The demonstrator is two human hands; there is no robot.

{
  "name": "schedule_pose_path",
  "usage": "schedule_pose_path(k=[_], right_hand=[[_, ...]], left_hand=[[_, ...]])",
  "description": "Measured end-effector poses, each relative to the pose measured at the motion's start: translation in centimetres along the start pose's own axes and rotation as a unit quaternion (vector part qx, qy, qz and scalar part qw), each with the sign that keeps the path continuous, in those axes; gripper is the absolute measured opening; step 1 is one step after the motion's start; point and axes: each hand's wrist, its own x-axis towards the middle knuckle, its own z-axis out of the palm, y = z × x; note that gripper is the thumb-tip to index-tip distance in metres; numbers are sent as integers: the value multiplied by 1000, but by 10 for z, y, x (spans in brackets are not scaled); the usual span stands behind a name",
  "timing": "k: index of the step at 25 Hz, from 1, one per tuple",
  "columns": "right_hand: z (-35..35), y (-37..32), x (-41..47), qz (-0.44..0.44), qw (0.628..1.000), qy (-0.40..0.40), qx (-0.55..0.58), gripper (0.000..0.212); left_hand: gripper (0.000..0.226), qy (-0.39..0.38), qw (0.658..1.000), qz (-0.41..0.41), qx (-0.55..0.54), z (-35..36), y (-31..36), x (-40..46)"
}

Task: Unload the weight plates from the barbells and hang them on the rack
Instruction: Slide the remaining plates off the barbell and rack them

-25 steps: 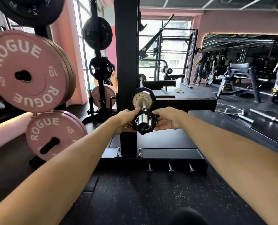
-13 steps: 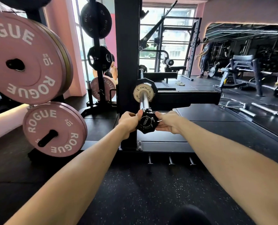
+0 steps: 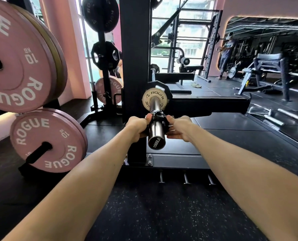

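At far left two pink ROGUE plates hang on a storage rack, the upper pink plate backed by an olive-edged one, the lower pink plate just beneath it. Further back a plate tree carries black plates and another pink one. Right of it stands the black rack upright.

The left hand is curled against the left side of a dark collar on the barbell sleeve, thumb on top. The sleeve points straight at the camera, its end cap marked 1500LB, and it passes between both hands. Behind the collar, well up the sleeve and apart from the hands, a small cream plate sits against a black plate. The right hand grips the collar's right side, fingers folded under.

Half a second ago the hands and collar covered the sleeve's tip; now they are further up the sleeve, and its end stands bare toward the camera
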Motion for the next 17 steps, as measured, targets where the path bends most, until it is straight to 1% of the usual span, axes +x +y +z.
schedule_pose_path(k=[5, 12, 14, 16, 17], right_hand=[[8, -11, 68, -8, 1000, 24, 3, 37], [17, -19, 163, -22, 999, 41, -1, 41], [19, -15, 201, -29, 998, 50, -8, 51], [20, -7, 250, -39, 997, 63, -17, 63], [21, -7, 265, -43, 997, 66, -15, 63]], left_hand=[[30, -7, 999, -19, -26, 12, 16, 56], [29, 2, 1000, -20, -22, 25, 30, 137], [28, 8, 1000, -12, -19, 28, 30, 160], [37, 22, 1000, -6, -6, 31, 30, 180], [41, 29, 1000, -2, 2, 33, 30, 191]])
